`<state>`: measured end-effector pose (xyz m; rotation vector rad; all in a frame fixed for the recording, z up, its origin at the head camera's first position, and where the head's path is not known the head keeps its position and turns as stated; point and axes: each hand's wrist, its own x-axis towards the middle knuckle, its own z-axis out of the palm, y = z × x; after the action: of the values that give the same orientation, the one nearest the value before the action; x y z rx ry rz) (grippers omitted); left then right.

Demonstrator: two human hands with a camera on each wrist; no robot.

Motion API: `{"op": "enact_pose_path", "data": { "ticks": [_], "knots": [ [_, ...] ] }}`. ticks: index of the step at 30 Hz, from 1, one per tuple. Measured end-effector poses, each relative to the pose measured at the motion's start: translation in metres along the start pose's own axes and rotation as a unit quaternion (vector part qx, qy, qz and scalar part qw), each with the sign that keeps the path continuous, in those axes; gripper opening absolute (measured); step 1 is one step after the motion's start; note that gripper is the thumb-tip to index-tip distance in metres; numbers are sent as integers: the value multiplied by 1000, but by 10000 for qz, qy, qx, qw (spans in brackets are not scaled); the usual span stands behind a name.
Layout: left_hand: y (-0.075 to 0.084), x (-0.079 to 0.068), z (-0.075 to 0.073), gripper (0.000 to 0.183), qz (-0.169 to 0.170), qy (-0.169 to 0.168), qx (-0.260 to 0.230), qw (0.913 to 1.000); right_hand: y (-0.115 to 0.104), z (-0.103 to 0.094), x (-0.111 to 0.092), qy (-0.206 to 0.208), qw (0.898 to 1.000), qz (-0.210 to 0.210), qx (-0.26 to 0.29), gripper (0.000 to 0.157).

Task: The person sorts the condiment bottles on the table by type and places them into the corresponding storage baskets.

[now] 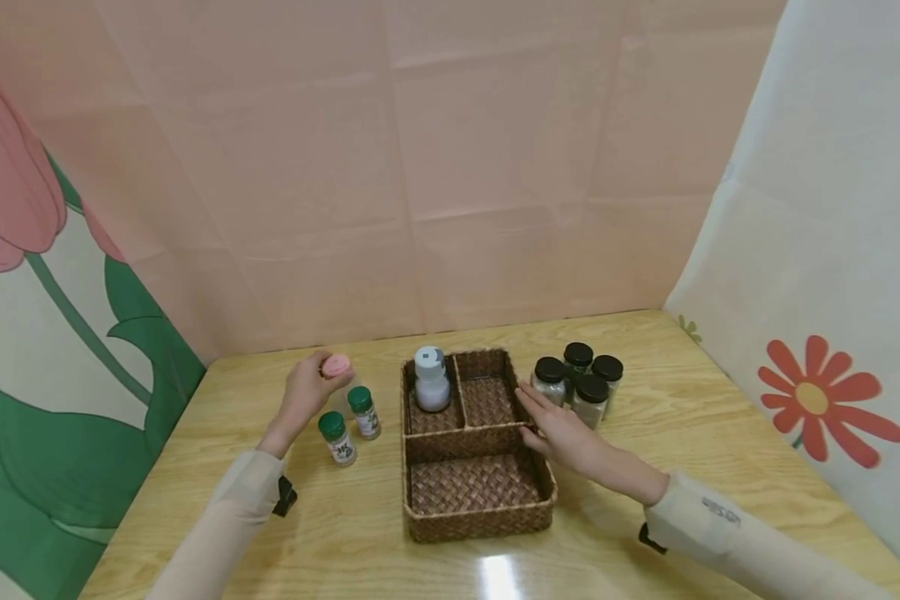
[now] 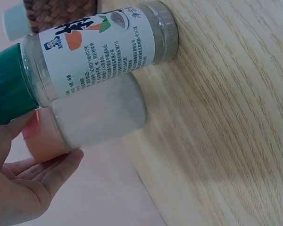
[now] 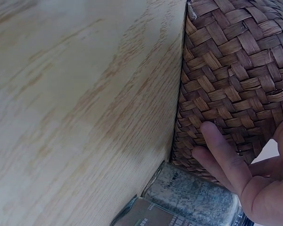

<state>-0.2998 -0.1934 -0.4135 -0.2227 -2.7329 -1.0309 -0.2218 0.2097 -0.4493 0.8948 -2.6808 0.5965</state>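
In the head view my left hand [image 1: 305, 392] pinches the pink lid [image 1: 336, 365] of a jar, left of the basket. The left wrist view shows its clear body [image 2: 101, 113] with pale contents, partly behind a green-capped spice bottle [image 2: 99, 47]. Two green-capped bottles stand close to this hand, one of them the nearer spice bottle [image 1: 338, 439]. My right hand [image 1: 570, 433] rests against the right side of a brown woven basket [image 1: 480, 525], fingers fairly straight. Fingertips touch its outer wall in the right wrist view [image 3: 226, 84].
A white-capped bottle [image 1: 432, 382] stands in the basket's back left compartment. Several black-lidded jars [image 1: 591, 398] cluster just right of the basket, beside my right hand. The wooden table [image 1: 345, 542] meets a pink cloth backdrop [image 1: 420, 167] behind.
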Motion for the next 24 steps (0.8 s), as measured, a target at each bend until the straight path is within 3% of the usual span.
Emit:
{"op": "enact_pose_path", "data": {
  "ticks": [24],
  "knots": [
    [7,0,-4,45,41,144,6,9999,-3,-3,0,-116,9999,101,-3,57]
  ]
}}
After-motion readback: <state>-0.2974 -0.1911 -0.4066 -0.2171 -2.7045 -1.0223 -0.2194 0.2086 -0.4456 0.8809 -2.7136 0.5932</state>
